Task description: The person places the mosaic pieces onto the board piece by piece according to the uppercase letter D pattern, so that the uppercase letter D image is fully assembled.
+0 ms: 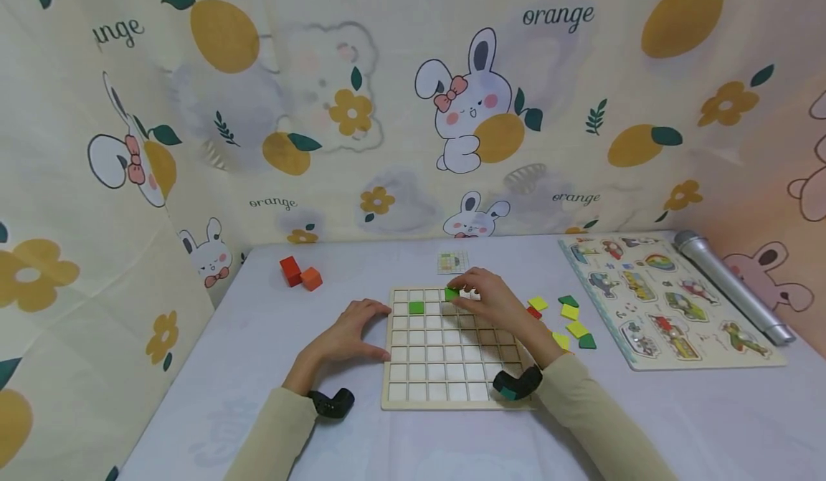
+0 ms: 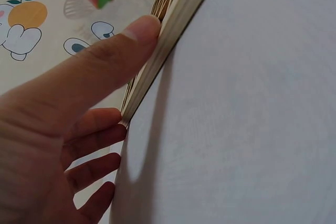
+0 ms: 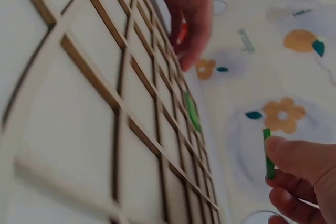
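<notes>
While the left hand [image 1: 351,330] rests flat against the left edge of the pale wooden grid board [image 1: 393,388], fingers relaxed with thumb and fingertips touching its rim and gripping nothing, the board lies flat on the light tabletop [image 1: 258,337]. One flat green square tile [image 1: 416,307] already sits in a cell of the second row, left of centre. Further right, the right hand [image 1: 487,298] pinches a second flat green square tile [image 1: 451,294] between thumb and fingertips over the top row. The right wrist view shows this held tile [image 3: 268,153] tilted on edge, clear of the board surface.

Judgement: the step is done well if the left hand keeps the board braced, the tile is levelled to face-down, its edges squared to the cell walls, then lowered straight.

Being square, the held tile has no evident long axis; its broad face points sideways, not down. At right lie loose yellow, green and red tiles [image 1: 571,312].
</notes>
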A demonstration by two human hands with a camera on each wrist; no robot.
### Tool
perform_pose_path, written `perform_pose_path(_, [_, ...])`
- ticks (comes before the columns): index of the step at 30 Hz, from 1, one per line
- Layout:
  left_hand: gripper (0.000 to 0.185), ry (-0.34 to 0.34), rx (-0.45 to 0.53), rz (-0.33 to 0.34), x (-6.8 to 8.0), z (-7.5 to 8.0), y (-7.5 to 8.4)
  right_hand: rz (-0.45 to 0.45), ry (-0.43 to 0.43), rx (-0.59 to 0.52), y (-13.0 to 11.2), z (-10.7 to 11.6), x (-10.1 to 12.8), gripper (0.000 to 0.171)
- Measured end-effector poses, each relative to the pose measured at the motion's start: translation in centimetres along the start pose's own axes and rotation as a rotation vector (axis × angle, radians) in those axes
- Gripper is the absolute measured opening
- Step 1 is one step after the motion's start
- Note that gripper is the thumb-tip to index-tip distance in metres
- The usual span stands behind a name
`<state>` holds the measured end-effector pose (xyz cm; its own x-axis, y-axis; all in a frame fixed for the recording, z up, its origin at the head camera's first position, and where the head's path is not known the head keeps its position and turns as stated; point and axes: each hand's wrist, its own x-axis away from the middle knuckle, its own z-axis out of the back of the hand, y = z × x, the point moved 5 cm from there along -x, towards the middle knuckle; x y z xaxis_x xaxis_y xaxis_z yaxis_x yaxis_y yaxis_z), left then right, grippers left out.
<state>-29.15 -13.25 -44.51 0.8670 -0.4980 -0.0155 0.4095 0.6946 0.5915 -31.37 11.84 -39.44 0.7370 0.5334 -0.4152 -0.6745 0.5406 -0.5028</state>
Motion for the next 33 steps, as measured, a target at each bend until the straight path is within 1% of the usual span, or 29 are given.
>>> perform_pose_path(5, [0.079,-0.002,0.003,0.012,0.1,0.1,0.0,0.005,-0.035,-0.024,0.1,-2.2,-0.9,0.02])
perform_pose_path(9, [0.079,-0.006,0.001,0.007,0.1,0.1,0.1,-0.038,-0.076,-0.029,0.1,-3.6,-1.3,0.02])
perform_pose_path(13, [0.078,-0.002,0.003,-0.01,0.1,0.1,0.0,-0.064,-0.1,0.0,0.3,-4.5,-1.4,0.02])
perform_pose_path(16, [0.078,-0.002,0.005,-0.013,0.1,0.0,0.0,-0.077,-0.096,-0.001,0.5,-4.8,-1.3,0.02])
perform_pose_path(19, [0.079,-0.007,-0.004,-0.008,0.0,0.1,0.0,-0.081,-0.071,-0.016,0.6,-4.9,-1.3,0.019])
perform_pose_path(24, [0.079,-0.006,-0.004,0.0,0.0,0.1,-0.1,-0.06,-0.025,-0.041,0.9,-4.9,-1.1,0.016])
perform_pose_path(27, [0.08,-0.009,0.001,0.007,-0.1,0.1,-0.2,-0.051,-0.023,-0.058,0.9,-4.9,-1.1,0.014])
perform_pose_path(33, [0.079,-0.008,-0.005,0.012,-0.1,0.0,-0.3,-0.039,-0.026,-0.051,0.9,-5.0,-1.1,0.012])
